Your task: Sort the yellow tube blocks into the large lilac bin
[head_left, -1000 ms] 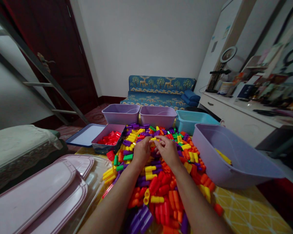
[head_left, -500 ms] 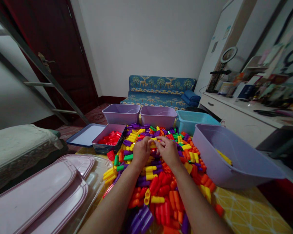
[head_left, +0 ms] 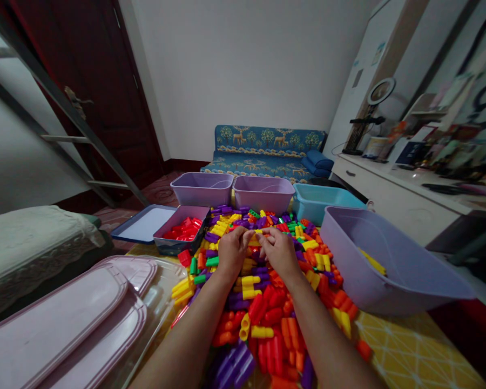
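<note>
Over the middle of a wide heap of plastic pieces (head_left: 273, 297), red, orange, yellow, purple and green, my left hand (head_left: 233, 251) and my right hand (head_left: 279, 251) face each other. Between their fingertips is a yellow piece (head_left: 256, 232), pinched from both sides and partly hidden by the fingers. One yellow piece (head_left: 373, 262) lies inside the large purple bin (head_left: 392, 292) on the right. Red pieces (head_left: 184, 229) fill part of a dark-sided box (head_left: 170, 246) at the left of the heap.
Behind the heap stand two purple bins (head_left: 202, 189) (head_left: 263, 194) and a turquoise bin (head_left: 324, 202). Pink lids (head_left: 56, 324) lie at the left on a clear lid. A blue-rimmed lid (head_left: 143, 222) is beside the dark box. Yellow patterned cloth (head_left: 413, 346) covers the table.
My hands have shifted very slightly around the yellow piece, the left one a little to the left. The view has moved slightly.
</note>
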Available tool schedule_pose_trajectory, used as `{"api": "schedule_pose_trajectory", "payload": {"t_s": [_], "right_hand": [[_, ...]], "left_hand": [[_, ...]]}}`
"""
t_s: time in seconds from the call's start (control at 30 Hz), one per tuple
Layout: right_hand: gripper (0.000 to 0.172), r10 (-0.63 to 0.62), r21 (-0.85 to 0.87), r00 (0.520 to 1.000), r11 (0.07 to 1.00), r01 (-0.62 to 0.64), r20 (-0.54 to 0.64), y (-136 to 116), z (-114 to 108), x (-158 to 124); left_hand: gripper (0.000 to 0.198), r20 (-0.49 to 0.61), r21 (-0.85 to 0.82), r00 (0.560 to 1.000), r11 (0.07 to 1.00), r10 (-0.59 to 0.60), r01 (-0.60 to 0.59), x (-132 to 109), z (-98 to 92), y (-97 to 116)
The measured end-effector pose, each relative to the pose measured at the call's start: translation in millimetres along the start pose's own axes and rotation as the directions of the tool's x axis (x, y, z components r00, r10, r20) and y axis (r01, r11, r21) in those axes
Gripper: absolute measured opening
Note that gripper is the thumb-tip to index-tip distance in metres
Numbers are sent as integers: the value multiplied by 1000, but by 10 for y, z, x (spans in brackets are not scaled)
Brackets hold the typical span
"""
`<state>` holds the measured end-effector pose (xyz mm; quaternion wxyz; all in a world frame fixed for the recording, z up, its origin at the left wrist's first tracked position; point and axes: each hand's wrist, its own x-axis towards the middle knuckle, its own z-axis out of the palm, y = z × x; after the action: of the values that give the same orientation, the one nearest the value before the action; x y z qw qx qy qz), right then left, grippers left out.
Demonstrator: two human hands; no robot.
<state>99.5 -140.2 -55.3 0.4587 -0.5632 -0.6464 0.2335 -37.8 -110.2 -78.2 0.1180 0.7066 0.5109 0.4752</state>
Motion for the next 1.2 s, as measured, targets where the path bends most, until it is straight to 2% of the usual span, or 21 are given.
{"api": "schedule_pose_trajectory", "payload": {"t_s": [0.1, 0.17, 0.27, 0.3, 0.4, 0.43, 0.5, 0.6, 0.67, 0.73, 0.77, 0.87, 0.93, 1.0, 1.1, 1.2], "right_hand": [[31, 46, 1, 998, 999, -46, -42, 76, -36, 35], [33, 97, -16, 995, 995, -98, -19, 140, -118, 68], [34, 176, -205, 984, 964, -171, 6, 189, -349, 107], [32, 194, -328, 980, 925, -194, -33, 182, -449, 111], [21, 234, -657, 963, 707, -261, -132, 106, -748, 93], [18, 256, -710, 960, 654, -261, -117, 76, -827, 79], [12, 323, -757, 946, 614, -221, -14, 31, -926, 47], [11, 392, -746, 901, 653, -129, 187, 13, -914, 2], [32, 377, -731, 889, 678, -74, 260, 15, -831, -18], [56, 340, -736, 899, 677, -29, 277, 12, -728, -29], [62, 318, -742, 908, 670, -10, 274, 9, -679, -31], [58, 234, -741, 939, 671, 31, 251, 11, -566, -20], [52, 174, -699, 953, 713, 52, 248, 36, -517, -5], [54, 124, -617, 960, 785, 59, 249, 75, -480, 10], [64, 62, -453, 961, 889, 70, 271, 122, -432, 17], [60, 24, -415, 946, 902, 118, 323, 133, -394, 11]], "left_hand": [[36, -21, -19, 1000, 1000, 12, -13, 1, -15, 2], [34, -42, -11, 999, 1000, 7, -7, 9, -14, -16], [23, -62, -2, 998, 1000, -14, 14, 25, 1, -57], [21, -63, 2, 998, 1000, -21, 22, 28, 7, -69], [17, -59, 27, 997, 999, -39, 41, 25, 19, -75], [16, -51, 37, 998, 998, -43, 45, 20, 19, -68], [15, -23, 56, 999, 998, -38, 40, 10, 14, -46], [14, 20, 88, 1000, 996, -18, 16, -3, 5, -15], [15, 29, 103, 999, 995, -14, 11, -9, 7, -12], [15, 29, 110, 1000, 994, -12, 9, -11, 14, -21], [14, 22, 112, 1000, 994, -2, -1, -12, 17, -27], [18, -54, 162, 998, 986, 38, -29, -8, 15, -35], [28, -123, 231, 992, 973, 25, 4, -3, 5, -31], [39, -149, 297, 989, 953, -22, 66, 0, 0, -29], [46, -81, 376, 991, 918, -103, 125, -3, 17, -38], [44, 31, 426, 991, 899, -133, 107, -10, 36, -47]]}}
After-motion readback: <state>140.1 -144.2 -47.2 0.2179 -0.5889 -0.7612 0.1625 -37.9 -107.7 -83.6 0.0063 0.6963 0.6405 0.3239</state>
